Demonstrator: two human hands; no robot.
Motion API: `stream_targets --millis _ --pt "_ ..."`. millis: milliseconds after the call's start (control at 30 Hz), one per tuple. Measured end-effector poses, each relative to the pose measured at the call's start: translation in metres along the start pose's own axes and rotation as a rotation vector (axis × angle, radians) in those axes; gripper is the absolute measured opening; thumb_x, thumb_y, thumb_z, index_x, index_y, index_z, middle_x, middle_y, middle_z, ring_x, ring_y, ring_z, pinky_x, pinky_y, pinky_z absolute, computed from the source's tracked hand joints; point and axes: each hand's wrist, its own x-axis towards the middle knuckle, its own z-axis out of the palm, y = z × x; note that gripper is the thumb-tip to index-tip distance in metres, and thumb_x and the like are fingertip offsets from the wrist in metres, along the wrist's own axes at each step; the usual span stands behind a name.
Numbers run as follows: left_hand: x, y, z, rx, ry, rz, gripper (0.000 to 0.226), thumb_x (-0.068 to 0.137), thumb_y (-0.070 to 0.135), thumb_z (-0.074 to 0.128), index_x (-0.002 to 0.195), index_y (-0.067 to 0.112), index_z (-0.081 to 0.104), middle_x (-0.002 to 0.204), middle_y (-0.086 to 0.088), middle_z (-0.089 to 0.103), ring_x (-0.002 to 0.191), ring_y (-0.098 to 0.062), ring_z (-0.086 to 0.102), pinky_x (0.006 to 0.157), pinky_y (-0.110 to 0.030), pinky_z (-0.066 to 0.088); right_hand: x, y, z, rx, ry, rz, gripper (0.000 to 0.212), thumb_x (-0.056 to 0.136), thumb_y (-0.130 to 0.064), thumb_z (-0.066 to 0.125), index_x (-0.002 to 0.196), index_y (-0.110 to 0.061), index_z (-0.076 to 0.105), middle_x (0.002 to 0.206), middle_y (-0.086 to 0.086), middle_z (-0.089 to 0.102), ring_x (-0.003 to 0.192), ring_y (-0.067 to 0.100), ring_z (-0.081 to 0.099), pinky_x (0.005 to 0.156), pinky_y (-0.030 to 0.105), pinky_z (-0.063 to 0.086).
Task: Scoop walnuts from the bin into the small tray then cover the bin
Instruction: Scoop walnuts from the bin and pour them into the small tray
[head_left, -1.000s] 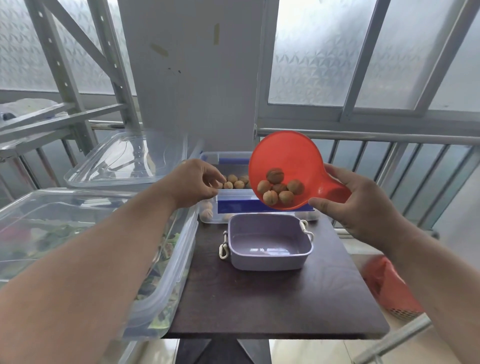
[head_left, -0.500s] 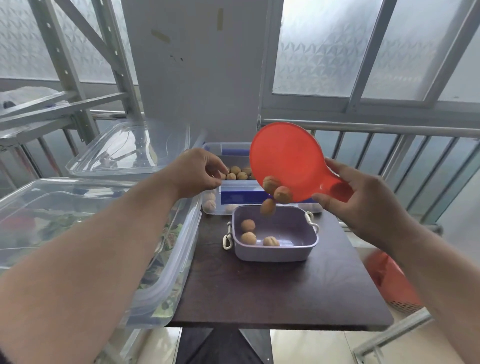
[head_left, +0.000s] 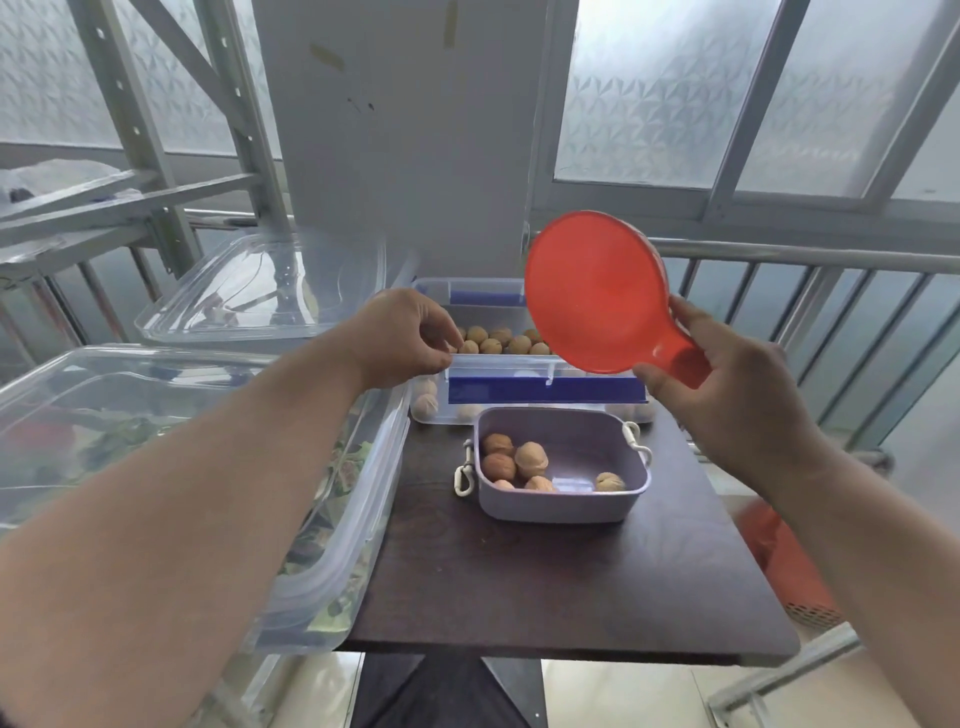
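My right hand (head_left: 737, 410) grips the handle of a red scoop (head_left: 592, 291). The scoop is tipped up on edge, empty, above the far side of the small purple tray (head_left: 566, 506). Several walnuts (head_left: 511, 460) lie in the tray, mostly at its left end. Behind the tray stands the clear bin (head_left: 545, 389) with blue clips, uncovered, with more walnuts (head_left: 498, 343) inside. My left hand (head_left: 410, 338) is pinched at the bin's left rim, where the corner of a clear lid (head_left: 260, 291) meets it. The lid stands tilted up to the left.
The tray and bin sit on a dark brown table (head_left: 545, 582). A large clear lidded container (head_left: 156, 441) with greenish contents fills the left side. A metal rack (head_left: 130, 156) stands behind it, window railings (head_left: 831, 291) at right, a red basket (head_left: 784, 566) on the floor.
The scoop tipped from level to on edge and its walnuts fell into the tray. The left hand kept its place at the bin's rim.
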Motion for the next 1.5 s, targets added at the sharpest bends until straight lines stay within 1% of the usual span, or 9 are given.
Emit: stream_targets --millis 100,300,400,600,767,867,1000,1133,1500 --pt "0.001 0.0 0.0 -0.007 -0.006 -0.004 0.017 0.089 0.012 0.081 0.103 0.02 0.087 0.086 0.01 0.079 0.084 -0.008 0.075 0.073 -0.014 0.055 0.015 0.001 0.007 -0.039 -0.007 0.036 0.073 0.09 -0.027 0.083 0.154 -0.011 0.053 0.125 0.015 0.075 0.108 0.034 0.07 0.093 0.029 0.042" --pt "0.004 -0.003 0.001 -0.001 -0.021 -0.011 0.015 0.089 0.013 0.08 0.096 0.024 0.088 0.091 0.011 0.081 0.086 -0.005 0.075 0.076 -0.012 0.052 0.061 0.017 0.03 -0.159 -0.096 0.045 0.059 0.091 -0.023 0.081 0.145 -0.013 0.063 0.096 0.012 0.077 0.082 0.03 0.066 0.08 0.032 0.047" --pt "0.006 -0.005 0.001 0.001 -0.023 -0.004 0.015 0.088 0.015 0.08 0.095 0.025 0.088 0.089 0.013 0.081 0.084 -0.001 0.074 0.075 -0.01 0.049 0.085 0.027 0.048 -0.252 -0.175 0.049 0.044 0.091 -0.019 0.077 0.134 -0.011 0.069 0.092 0.013 0.076 0.079 0.032 0.067 0.076 0.039 0.056" --pt "0.011 -0.011 0.004 -0.007 -0.015 0.013 0.016 0.086 0.014 0.08 0.09 0.026 0.089 0.084 0.014 0.081 0.079 0.002 0.073 0.07 -0.005 0.049 0.121 0.036 0.068 -0.521 -0.307 0.253 0.024 0.087 -0.011 0.064 0.108 -0.021 0.073 0.084 0.007 0.062 0.074 0.032 0.064 0.067 0.036 0.052" --pt "0.015 -0.014 0.005 -0.009 -0.003 0.008 0.014 0.084 0.014 0.081 0.086 0.026 0.089 0.076 0.014 0.079 0.071 0.005 0.069 0.06 -0.001 0.044 0.133 0.038 0.083 -0.546 -0.369 0.368 0.009 0.086 -0.014 0.068 0.095 -0.013 0.066 0.076 0.005 0.053 0.076 0.03 0.062 0.068 0.034 0.051" --pt "0.016 -0.014 0.005 -0.006 -0.005 0.01 0.014 0.083 0.013 0.082 0.084 0.026 0.089 0.074 0.016 0.078 0.07 0.006 0.069 0.061 -0.001 0.043 0.134 0.036 0.085 -0.499 -0.442 0.403 0.02 0.081 -0.023 0.08 0.086 -0.011 0.066 0.078 0.006 0.062 0.067 0.02 0.059 0.059 0.03 0.046" --pt "0.016 -0.01 0.004 0.001 -0.026 0.013 0.016 0.083 0.013 0.081 0.084 0.026 0.089 0.074 0.017 0.078 0.072 0.006 0.07 0.064 -0.002 0.045 0.133 0.031 0.09 -0.388 -0.553 0.469 0.037 0.08 -0.037 0.089 0.094 -0.007 0.073 0.087 0.009 0.071 0.078 0.023 0.069 0.071 0.037 0.06" --pt "0.013 -0.007 0.001 0.013 -0.03 0.009 0.015 0.083 0.011 0.081 0.084 0.024 0.089 0.062 0.025 0.071 0.063 0.008 0.065 0.057 -0.001 0.041 0.133 0.029 0.096 -0.254 -0.662 0.517 0.04 0.083 -0.044 0.088 0.101 -0.009 0.078 0.097 0.009 0.077 0.093 0.027 0.073 0.09 0.043 0.061" --pt "0.008 0.0 -0.006 0.051 -0.068 0.02 0.018 0.085 0.002 0.076 0.091 0.013 0.089 0.044 0.034 0.056 0.053 0.016 0.058 0.051 0.001 0.037 0.141 -0.009 0.111 -0.058 -0.906 0.572 0.044 0.079 -0.033 0.092 0.11 -0.01 0.072 0.11 0.007 0.074 0.104 0.03 0.07 0.099 0.048 0.056"
